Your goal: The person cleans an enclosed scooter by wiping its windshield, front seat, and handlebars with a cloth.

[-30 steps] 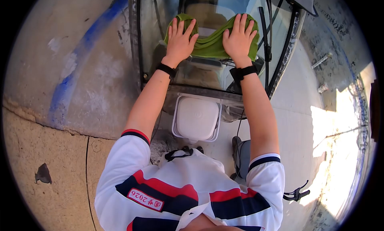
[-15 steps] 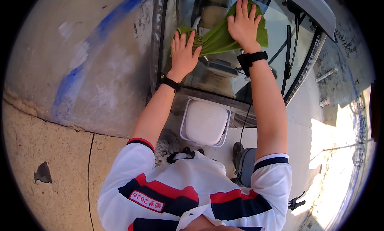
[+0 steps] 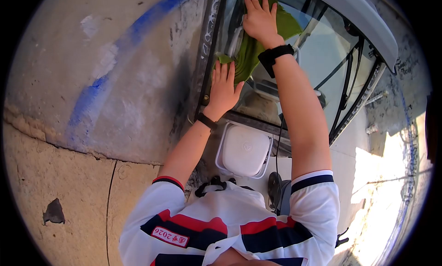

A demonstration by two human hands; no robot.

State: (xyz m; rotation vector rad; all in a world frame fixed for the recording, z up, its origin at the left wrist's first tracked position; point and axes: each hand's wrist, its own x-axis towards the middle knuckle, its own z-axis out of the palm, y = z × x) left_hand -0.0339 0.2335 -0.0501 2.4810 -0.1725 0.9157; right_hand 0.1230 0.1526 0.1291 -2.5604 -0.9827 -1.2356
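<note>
Cloth [image 3: 249, 58], crumpled and green, lies on dark-framed clear glass [image 3: 334, 47], pressed by open left hand [image 3: 224, 92] and right hand [image 3: 261, 23], neither clasping it; wiping seems the current step, next needing even pressure.

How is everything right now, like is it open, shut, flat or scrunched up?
Green cloth: creased, spread against the windshield
Left hand: open, fingertips at the cloth's lower edge
Right hand: open, on the cloth higher up
Windshield: no cracks that I can see
White container: looks shut
</note>
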